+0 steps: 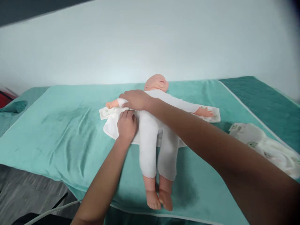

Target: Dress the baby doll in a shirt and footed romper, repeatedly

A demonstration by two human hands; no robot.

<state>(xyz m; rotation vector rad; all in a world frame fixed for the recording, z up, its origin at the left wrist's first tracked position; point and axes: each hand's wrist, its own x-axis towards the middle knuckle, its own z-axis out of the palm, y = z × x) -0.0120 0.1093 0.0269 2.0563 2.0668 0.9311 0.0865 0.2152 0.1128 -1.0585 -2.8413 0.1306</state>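
Note:
A baby doll (150,134) with a white cloth body lies on its back, its head turned to the right and its feet towards me. Spread flat beneath it is a white baby shirt (112,126), whose printed cuffs show by both doll hands. My right hand (137,99) reaches across the doll's chest and is closed round its upper arm on the left side. Just below, my left hand (127,126) has its fingers curled on the shirt's cloth beside the doll's waist. Its fingertips are partly hidden.
A teal cover (70,125) with a few wrinkles lies over the table. To the right, a bundle of white printed baby clothing (260,143) rests partly behind my right forearm. A white wall (150,40) stands behind. At the lower left, a pale cable (53,211) runs near the table's edge.

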